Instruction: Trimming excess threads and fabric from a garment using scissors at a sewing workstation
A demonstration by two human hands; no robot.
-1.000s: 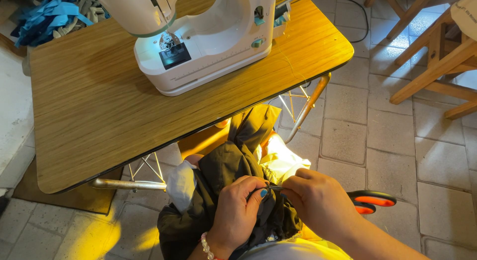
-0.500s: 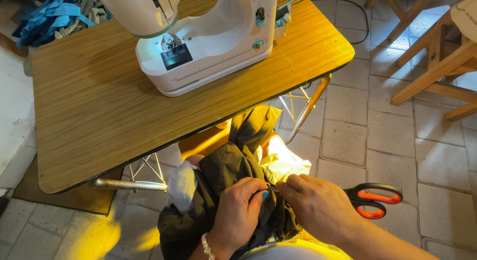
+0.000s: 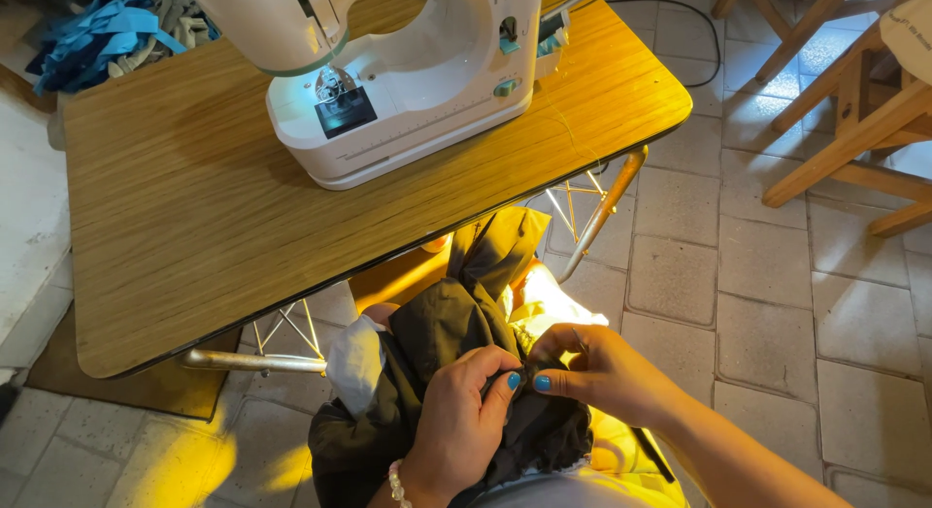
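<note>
A dark olive-black garment lies bunched in my lap and hangs toward the table's edge. My left hand grips a fold of it from the left, thumb on top. My right hand pinches the same fold from the right. The fingertips of both hands meet at one spot on the cloth. A small piece of white cloth sticks out at the garment's left side. Yellow fabric shows beneath it.
A white sewing machine with its lamp lit stands on a wooden table just ahead. Blue cloth scraps are heaped at the far left. Wooden chair frames stand at the right on the paved floor. A black cable runs behind the table.
My right hand has shifted left and up onto the fold. The red-handled scissors seen beside it earlier no longer show. My left hand keeps its grip.
</note>
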